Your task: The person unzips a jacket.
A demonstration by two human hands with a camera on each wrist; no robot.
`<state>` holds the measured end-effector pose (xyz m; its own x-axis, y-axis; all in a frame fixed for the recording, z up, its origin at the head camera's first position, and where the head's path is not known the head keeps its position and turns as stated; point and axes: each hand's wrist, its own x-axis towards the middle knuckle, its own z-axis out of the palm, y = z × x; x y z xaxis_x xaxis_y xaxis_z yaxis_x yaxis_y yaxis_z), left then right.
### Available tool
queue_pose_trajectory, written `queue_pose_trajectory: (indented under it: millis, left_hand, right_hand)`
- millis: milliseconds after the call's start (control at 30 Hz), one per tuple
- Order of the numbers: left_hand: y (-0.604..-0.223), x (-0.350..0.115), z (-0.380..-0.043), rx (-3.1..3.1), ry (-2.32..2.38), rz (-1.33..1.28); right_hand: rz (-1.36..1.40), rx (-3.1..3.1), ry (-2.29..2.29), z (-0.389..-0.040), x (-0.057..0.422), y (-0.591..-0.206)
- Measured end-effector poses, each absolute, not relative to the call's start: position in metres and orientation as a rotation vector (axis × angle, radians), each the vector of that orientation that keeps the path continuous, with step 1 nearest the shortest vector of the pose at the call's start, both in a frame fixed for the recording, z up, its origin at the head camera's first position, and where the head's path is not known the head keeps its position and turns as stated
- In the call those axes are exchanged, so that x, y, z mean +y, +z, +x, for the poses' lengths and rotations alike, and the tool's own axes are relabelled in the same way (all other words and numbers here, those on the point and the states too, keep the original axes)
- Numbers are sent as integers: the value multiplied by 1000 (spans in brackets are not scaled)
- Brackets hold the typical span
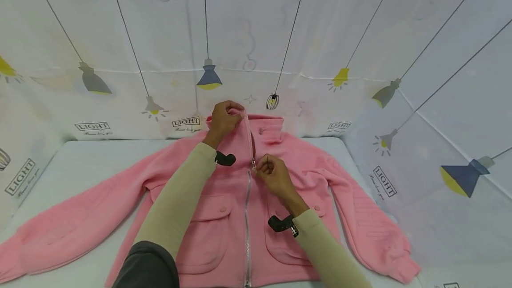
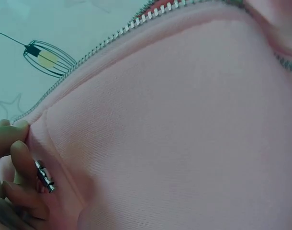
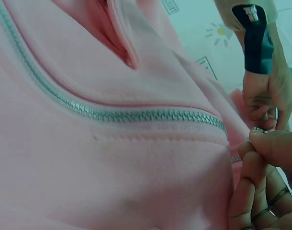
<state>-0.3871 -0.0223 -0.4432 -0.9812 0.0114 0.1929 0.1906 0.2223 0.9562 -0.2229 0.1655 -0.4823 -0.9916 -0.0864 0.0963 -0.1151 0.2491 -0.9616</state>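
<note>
A pink zip-up jacket [image 1: 216,181] lies front up, its sleeves spread to both sides. At the top, my left hand [image 1: 225,117] pinches the collar edge beside the upper zip end and holds it raised. A small metal fitting [image 2: 44,177] shows by those fingers in the left wrist view. Lower on the chest, my right hand [image 1: 275,174] pinches the zipper pull [image 1: 254,167] between thumb and finger. Below the slider the zipper [image 3: 146,115] is joined; above it the two sides part in a narrow gap. My right fingertips partly hide the pull.
The jacket lies on a white table [image 1: 104,150]. Behind and to the right hangs a white sheet [image 1: 248,21] printed with lamps. Two flap pockets [image 1: 208,210] sit low on the jacket front. Dark wrist straps with devices [image 1: 226,159] are on both wrists.
</note>
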Motion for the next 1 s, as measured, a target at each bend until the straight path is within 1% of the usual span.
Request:
queue_pose_trajectory:
  millis: [267,467,1000]
  left_hand:
    - [-438,-28,-389,-2306,-1856,-169]
    - [-429,-35,-389,-2249,-1874,-178]
    - [-432,-40,-395,-2302,-1824,-161]
  right_hand:
    - [205,-2502,1926,-206,166,-485]
    - [223,-2557,1880,-184,167,-482]
    - [251,-2617,1889,-146,167,-495]
